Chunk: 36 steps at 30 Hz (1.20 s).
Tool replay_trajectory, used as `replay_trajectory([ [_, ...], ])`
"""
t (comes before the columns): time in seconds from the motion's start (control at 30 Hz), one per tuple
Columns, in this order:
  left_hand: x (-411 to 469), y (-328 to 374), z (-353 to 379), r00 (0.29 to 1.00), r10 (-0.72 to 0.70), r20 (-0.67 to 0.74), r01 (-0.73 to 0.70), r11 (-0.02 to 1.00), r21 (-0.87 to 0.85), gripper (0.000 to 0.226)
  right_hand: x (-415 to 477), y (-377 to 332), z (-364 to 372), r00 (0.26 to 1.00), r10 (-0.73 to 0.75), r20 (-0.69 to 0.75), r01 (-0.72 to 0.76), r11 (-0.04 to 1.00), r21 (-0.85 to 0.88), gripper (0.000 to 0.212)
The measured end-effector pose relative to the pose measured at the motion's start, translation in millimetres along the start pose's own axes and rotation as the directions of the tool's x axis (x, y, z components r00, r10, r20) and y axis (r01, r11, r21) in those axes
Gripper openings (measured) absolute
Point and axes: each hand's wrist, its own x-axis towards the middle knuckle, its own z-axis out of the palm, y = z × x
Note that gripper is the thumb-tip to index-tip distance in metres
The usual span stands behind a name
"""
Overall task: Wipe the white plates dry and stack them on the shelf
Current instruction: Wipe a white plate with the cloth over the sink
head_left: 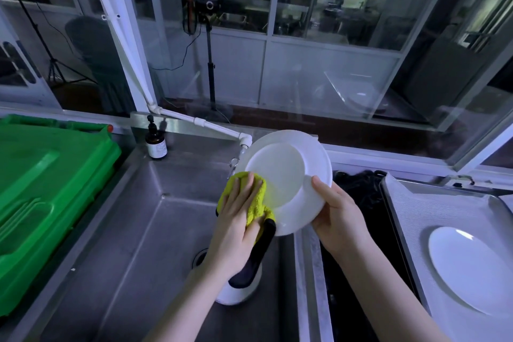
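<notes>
I hold a white plate (288, 172) tilted up over the steel sink (155, 230). My right hand (337, 216) grips its lower right rim, thumb on the face. My left hand (238, 219) lies flat with straight fingers on a yellow-green cloth (254, 203), pressing it against the plate's lower left edge. A black part of the cloth hangs down below my left palm. A second white plate (469, 266) lies flat on the metal tray (410, 203) at the right.
A white tap pipe (211, 128) ends just left of the held plate. A brown pump bottle (156, 141) stands at the sink's back corner. A green plastic bin (44, 191) fills the left. A white object (236, 293) sits in the sink by the drain.
</notes>
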Motion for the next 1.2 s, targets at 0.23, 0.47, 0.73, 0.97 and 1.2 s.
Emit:
replay_trajectory([
  [0.23,45.8,19.2,-9.9,0.993,0.034,0.11,-0.051,0.986,0.161,0.064,-12.8,20.4,7.6,0.999,0.03,0.039,-0.026,0.995,-0.097,0.038],
  [0.47,-3.8,26.4,2.0,0.968,0.173,0.18,-0.199,0.97,0.138,0.061,2.5,2.2,-1.4,1.0,0.003,0.016,-0.002,0.999,-0.043,0.033],
  [0.73,34.1,-2.4,-0.5,0.999,-0.033,0.008,0.034,0.997,-0.069,0.062,-3.9,20.7,4.1,0.997,0.016,0.07,-0.007,0.992,-0.129,0.022],
  [0.97,20.9,-50.7,-26.1,0.704,-0.695,-0.148,0.629,0.706,-0.325,0.014,-1.9,7.5,-1.5,0.983,-0.06,0.174,0.123,0.916,-0.381,0.027],
  [1.2,33.0,-54.9,-59.4,0.609,-0.782,0.13,0.683,0.434,-0.587,0.03,5.0,32.5,8.8,0.866,-0.21,0.454,0.491,0.182,-0.852,0.014],
])
